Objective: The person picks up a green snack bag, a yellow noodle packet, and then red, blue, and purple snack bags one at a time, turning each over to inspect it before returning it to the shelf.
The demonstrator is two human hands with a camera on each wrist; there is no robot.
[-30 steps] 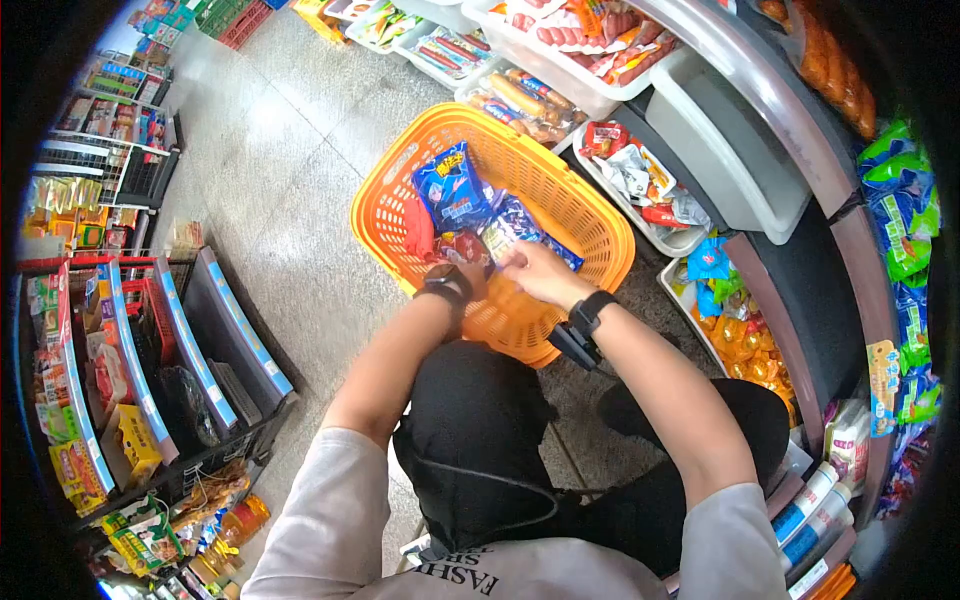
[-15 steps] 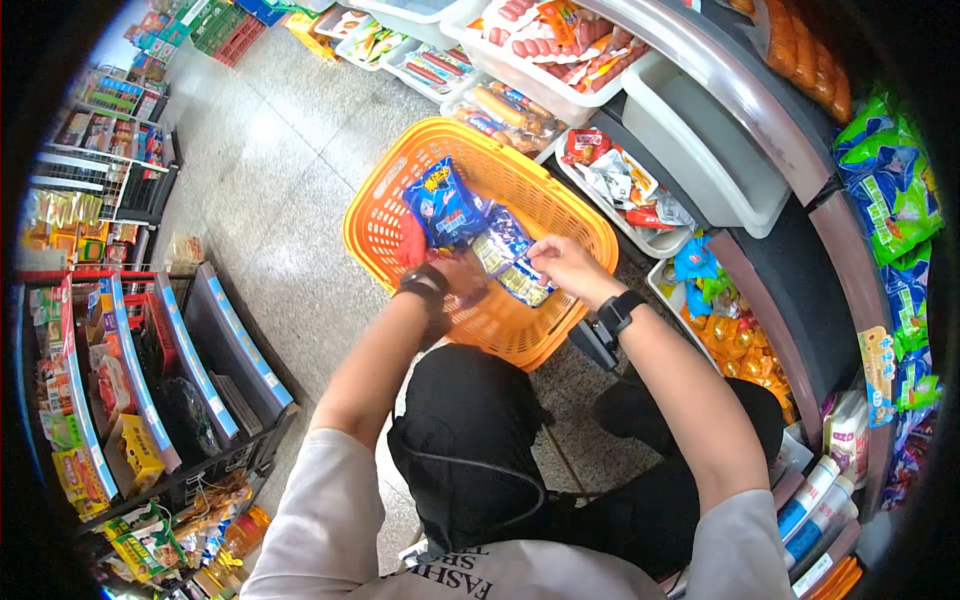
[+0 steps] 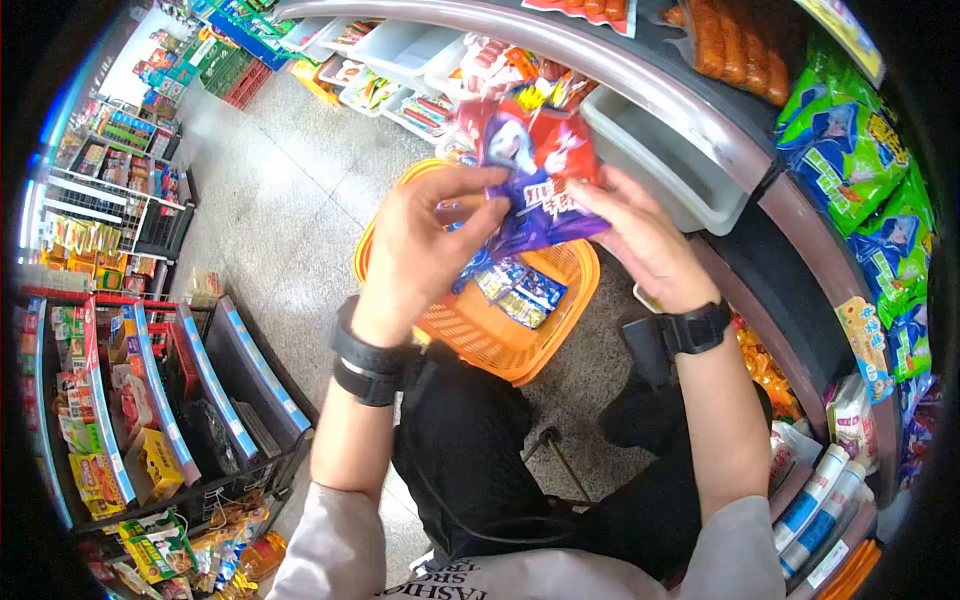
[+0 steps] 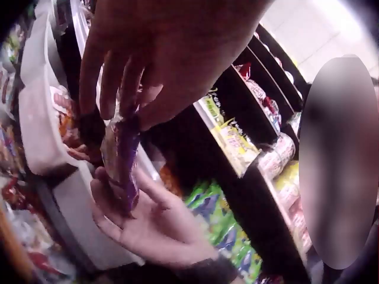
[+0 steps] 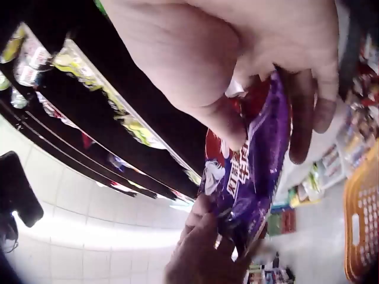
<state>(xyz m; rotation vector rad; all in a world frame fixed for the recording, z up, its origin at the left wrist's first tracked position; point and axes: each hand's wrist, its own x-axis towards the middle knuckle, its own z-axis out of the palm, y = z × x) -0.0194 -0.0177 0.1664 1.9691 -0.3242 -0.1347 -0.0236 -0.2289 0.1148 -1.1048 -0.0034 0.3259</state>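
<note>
Both hands hold up a purple and red snack bag (image 3: 545,185) with a pictured figure on its front, above the basket in the head view. My left hand (image 3: 410,235) pinches the bag's left edge between thumb and fingers. At the opposite edge my right hand (image 3: 645,235) grips it, thumb on the printed front. The right wrist view shows the bag's crinkled side (image 5: 260,154) between both hands. Below, the orange plastic basket (image 3: 500,365) stands on the floor, and blue snack packs (image 3: 530,290) lie inside it, partly hidden by the left hand and the bag.
White bins (image 3: 655,150) of packaged sausages and snacks line the shelf at the right. Green snack bags (image 3: 840,130) hang along the far right. A black rack with blue-edged shelves (image 3: 240,370) stands at the left. The person's black-trousered knees (image 3: 470,430) are close to the basket.
Both hands have risen out of the basket, bringing up the purple and red snack bag. Earlier they were down among the packs. The view has shifted, with the basket now partly covered.
</note>
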